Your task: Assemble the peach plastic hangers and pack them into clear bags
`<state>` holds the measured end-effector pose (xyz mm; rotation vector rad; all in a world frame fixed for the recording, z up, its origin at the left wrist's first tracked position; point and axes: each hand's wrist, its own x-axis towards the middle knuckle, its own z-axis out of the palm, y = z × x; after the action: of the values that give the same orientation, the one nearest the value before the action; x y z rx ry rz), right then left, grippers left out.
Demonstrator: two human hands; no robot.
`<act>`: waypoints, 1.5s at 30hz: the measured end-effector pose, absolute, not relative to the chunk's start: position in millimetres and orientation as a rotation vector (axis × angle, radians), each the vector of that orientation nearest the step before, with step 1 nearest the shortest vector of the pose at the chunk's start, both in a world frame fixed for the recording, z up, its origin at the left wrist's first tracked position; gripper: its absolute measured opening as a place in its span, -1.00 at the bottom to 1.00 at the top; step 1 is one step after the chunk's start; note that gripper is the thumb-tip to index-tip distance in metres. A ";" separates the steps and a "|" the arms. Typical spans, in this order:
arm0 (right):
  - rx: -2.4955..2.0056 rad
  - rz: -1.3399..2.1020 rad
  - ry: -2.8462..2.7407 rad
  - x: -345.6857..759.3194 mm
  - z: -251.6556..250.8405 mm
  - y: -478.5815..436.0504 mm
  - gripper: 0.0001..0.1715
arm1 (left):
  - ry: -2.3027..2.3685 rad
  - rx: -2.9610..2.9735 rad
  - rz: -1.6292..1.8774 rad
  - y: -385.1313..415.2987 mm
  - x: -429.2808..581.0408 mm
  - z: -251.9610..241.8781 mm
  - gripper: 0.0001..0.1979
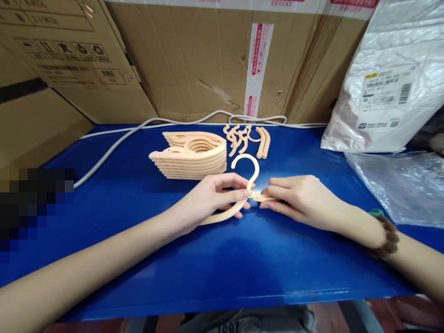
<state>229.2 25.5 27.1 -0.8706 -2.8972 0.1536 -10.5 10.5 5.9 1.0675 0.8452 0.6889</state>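
Observation:
A peach plastic folding hanger (pixel 247 172) lies between my hands on the blue table (pixel 222 268), its hook rising above my fingers. My left hand (pixel 211 196) is closed around the hanger's left arm and the base of the hook. My right hand (pixel 298 196) pinches the hanger's right arm piece at the centre joint. A stack of folded peach hangers (pixel 190 155) sits just behind my left hand. Loose peach hooks (pixel 239 138) and curved arm pieces (pixel 263 142) lie behind the hook.
Cardboard boxes (pixel 194 55) wall off the back and left. A white cable (pixel 114 148) runs along the table's rear. A white plastic mailing bag (pixel 385 83) and a clear plastic bag (pixel 402 185) fill the right side. A dark beaded bracelet (pixel 386 238) circles my right wrist.

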 end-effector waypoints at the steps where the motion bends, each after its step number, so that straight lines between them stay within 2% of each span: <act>1: -0.870 0.138 -2.891 228.8 26.7 25.0 -0.49 | 0.836 1.063 0.684 10.7 -10.9 5.5 -0.86; 8: -0.850 0.016 -2.823 228.0 25.5 24.4 -0.48 | 0.820 1.053 0.631 10.6 -12.2 6.8 -0.86; 17: -0.830 0.279 -2.816 227.5 27.5 24.1 -0.48 | 0.805 1.101 0.574 9.8 -10.4 10.6 -0.85; 30: -0.879 0.365 -2.705 229.5 38.2 26.8 -0.54 | 0.870 1.226 0.593 4.8 -3.7 12.0 -0.85; 35: -0.926 0.254 -2.655 232.4 53.4 26.7 -0.54 | 0.893 1.173 0.570 6.5 -2.7 8.8 -0.81; 45: -1.062 0.334 -2.789 234.8 30.1 36.7 -0.51 | 0.973 1.058 0.714 18.1 10.4 12.4 -0.87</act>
<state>234.8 36.7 30.1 -1.0615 -2.7889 0.3336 10.4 18.1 12.4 1.0577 0.9726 0.7140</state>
